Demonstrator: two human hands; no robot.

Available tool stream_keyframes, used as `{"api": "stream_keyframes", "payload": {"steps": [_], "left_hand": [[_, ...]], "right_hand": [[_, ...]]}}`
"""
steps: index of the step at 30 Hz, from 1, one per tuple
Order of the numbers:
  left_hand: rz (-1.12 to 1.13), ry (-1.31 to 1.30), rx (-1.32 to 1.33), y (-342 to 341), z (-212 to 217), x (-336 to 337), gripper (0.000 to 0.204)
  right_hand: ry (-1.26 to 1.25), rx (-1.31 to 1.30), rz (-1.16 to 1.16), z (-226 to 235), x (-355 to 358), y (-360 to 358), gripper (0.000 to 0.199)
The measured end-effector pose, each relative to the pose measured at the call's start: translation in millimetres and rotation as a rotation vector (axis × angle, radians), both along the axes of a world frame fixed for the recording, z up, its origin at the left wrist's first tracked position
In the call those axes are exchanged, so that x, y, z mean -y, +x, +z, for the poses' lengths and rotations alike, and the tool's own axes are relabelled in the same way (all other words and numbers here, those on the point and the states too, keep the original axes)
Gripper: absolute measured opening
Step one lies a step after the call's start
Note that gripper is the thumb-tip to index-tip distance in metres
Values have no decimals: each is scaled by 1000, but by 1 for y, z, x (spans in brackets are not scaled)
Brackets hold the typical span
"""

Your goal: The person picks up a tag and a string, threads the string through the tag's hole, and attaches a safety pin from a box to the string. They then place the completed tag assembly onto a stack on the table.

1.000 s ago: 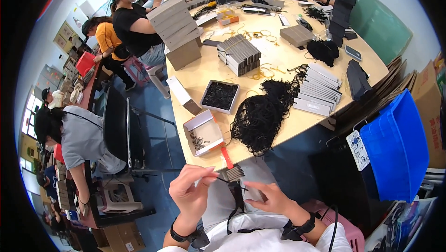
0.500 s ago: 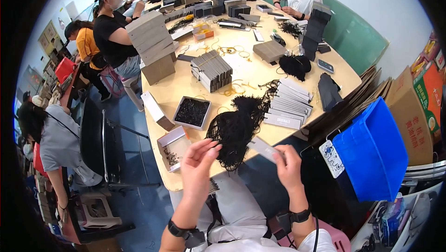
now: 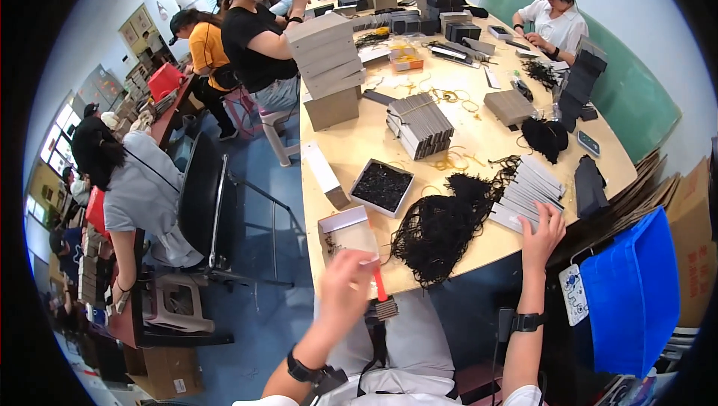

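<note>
My right hand (image 3: 544, 234) rests with spread fingers at the near edge of a fanned row of pale grey cards (image 3: 527, 193). My left hand (image 3: 345, 291) is over the near corner of an open white box (image 3: 345, 220) with small dark bits inside. Motion blurs its fingers, so I cannot make out whether they grip anything. Between the hands lies a big tangled pile of black cords (image 3: 441, 226). Behind the white box sits a shallow tray (image 3: 407, 200) full of small black pieces.
A banded bundle of grey cards (image 3: 420, 128) and a tall stack of grey boxes (image 3: 325, 62) stand on the table (image 3: 479, 137). A blue bin (image 3: 632, 294) is at the right. Black chair (image 3: 202, 211) at left. Several people work around the table.
My right hand has moved from holding a single grey card to the fanned cards, and that card is out of it. My left hand has come down toward the white box. The view has shifted left.
</note>
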State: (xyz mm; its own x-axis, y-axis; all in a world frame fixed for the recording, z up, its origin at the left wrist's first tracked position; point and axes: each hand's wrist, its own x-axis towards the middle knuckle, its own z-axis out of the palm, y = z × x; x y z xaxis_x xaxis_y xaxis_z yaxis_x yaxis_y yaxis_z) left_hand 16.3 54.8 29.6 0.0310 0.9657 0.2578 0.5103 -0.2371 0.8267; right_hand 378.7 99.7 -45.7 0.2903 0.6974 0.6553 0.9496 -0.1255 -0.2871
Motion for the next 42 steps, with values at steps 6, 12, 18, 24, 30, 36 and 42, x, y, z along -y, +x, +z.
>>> {"api": "stream_keyframes", "payload": {"steps": [6,12,18,24,30,36,42], "left_hand": [[56,133,-613,-62,-19,-39,11],[-129,17,-777,-54,-29,-55,4],[-143,96,-793,-57,-32,-56,8],[-145,48,-304,-54,-14,-49,8],[-53,-38,-142,-52,-9,-32,7],[-19,-15,-91,-49,-8,-18,9],[19,13,12,-52,-15,-7,8]], "right_hand": [[143,-145,247,11,2,-58,30],[83,-320,706,47,12,-131,13],[-176,-2,867,45,-16,-201,18],[-248,10,932,44,-37,-201,12],[-325,-77,982,69,-38,-194,10],[-323,234,935,31,-35,-205,12],[-147,-221,1063,105,-43,-187,9]]}}
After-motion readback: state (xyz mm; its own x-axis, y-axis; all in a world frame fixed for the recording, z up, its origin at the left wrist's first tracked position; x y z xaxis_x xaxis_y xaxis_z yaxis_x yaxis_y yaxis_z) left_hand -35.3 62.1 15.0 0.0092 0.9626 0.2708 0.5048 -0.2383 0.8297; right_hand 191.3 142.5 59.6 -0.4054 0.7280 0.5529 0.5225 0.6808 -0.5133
